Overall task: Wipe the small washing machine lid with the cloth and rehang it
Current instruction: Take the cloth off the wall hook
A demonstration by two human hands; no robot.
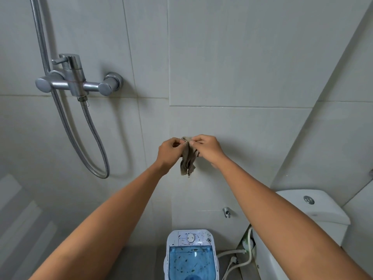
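Observation:
A small brown-grey cloth hangs bunched against the tiled wall, pinched at its top edge by both hands. My left hand grips the top from the left, and my right hand grips it from the right. Whatever the cloth hangs from is hidden behind my fingers. Far below stands the small white washing machine with a blue see-through lid that is speckled with dark bits.
A chrome shower mixer with a looping metal hose sits on the wall at the left. A white toilet cistern stands at the right. A small wall tap and white hoses are beside the machine.

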